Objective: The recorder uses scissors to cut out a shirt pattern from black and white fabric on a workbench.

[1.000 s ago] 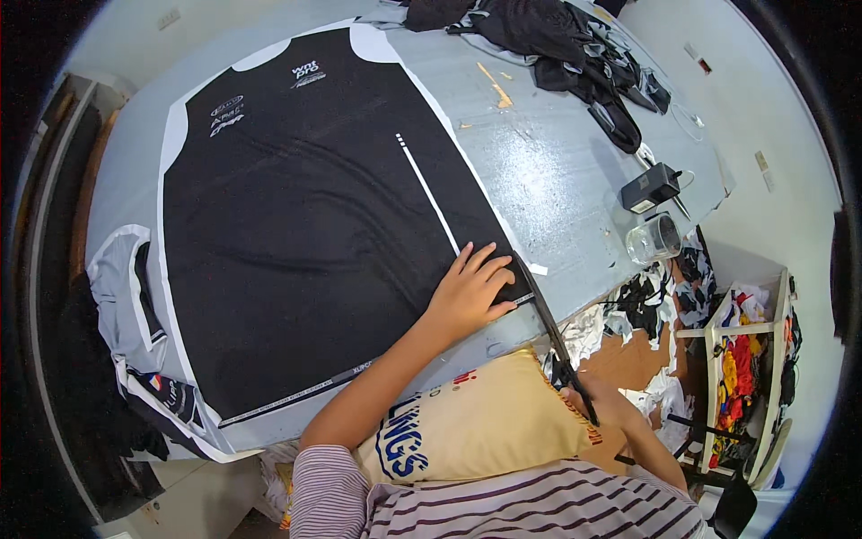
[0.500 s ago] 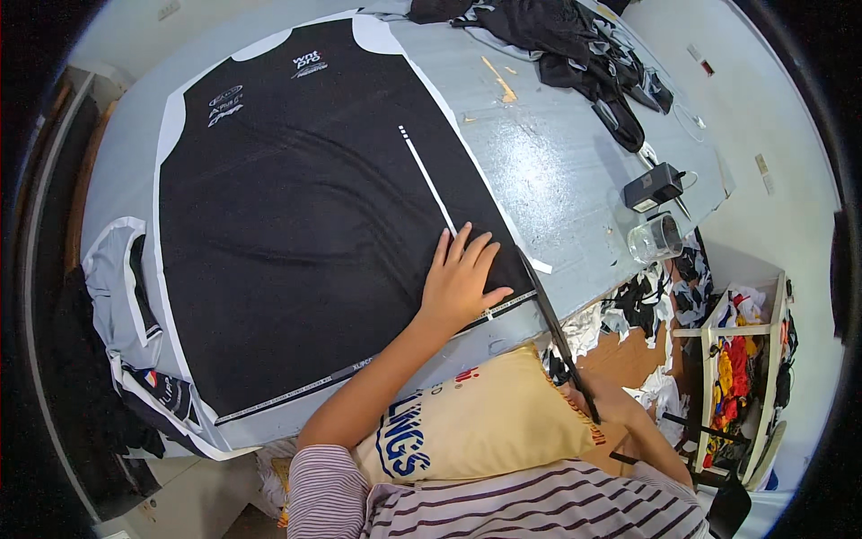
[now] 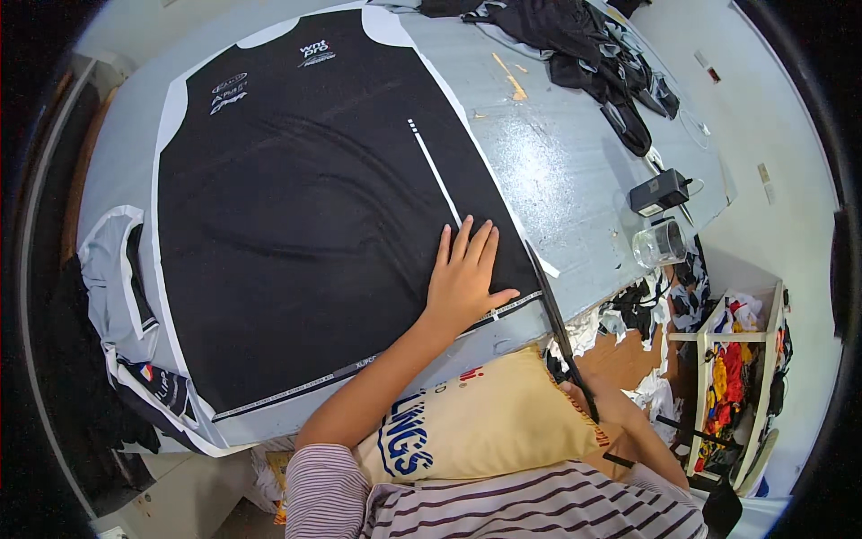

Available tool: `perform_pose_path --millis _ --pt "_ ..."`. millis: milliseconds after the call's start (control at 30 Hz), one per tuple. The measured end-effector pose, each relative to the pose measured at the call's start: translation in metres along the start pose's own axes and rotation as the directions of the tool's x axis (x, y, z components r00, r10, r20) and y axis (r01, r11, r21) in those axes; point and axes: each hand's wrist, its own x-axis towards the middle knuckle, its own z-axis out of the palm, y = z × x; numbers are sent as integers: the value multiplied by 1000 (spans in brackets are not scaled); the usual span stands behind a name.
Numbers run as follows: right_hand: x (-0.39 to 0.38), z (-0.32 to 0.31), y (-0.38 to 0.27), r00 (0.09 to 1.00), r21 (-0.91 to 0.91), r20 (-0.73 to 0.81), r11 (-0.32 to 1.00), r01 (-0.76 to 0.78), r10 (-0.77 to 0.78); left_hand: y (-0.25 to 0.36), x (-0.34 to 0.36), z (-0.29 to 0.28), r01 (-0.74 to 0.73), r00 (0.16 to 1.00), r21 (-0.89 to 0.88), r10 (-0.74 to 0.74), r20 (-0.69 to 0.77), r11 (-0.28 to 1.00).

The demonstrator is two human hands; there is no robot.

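Note:
A large black fabric panel (image 3: pixel 296 234) with white margins and printed marks lies spread on the table. My left hand (image 3: pixel 462 277) rests on its lower right part, palm down with the fingers spread. At the panel's right edge, long dark scissors (image 3: pixel 558 323) point away from me, their tips by a loose end of white margin (image 3: pixel 545 265). My right hand (image 3: pixel 588 395) grips their handles low at the right, its fingers partly hidden. A cream printed cushion (image 3: pixel 485 404) lies between my body and the table edge.
Grey-and-white cut pieces (image 3: pixel 121 278) hang at the table's left edge. Black garments (image 3: pixel 575 45) are heaped at the far right. A black adapter box (image 3: pixel 658 192) and a clear glass (image 3: pixel 660 242) stand near the right edge. Scraps (image 3: pixel 642 301) and a shelf of coloured cloth (image 3: pixel 732 377) lie beyond.
The view has shifted slightly. My left hand stays flat on the panel, and the scissors remain at its right edge in my right hand.

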Motion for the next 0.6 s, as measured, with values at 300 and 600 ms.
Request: perform_pose_path --millis 300,600 --pt "15 0 1 999 -55 -17 998 32 -33 -2 -1 3 -15 1000 10 15 -6 1000" --pt "10 -8 -9 999 112 9 993 30 -31 -3 -2 3 -3 1000 -4 3 3 1000"
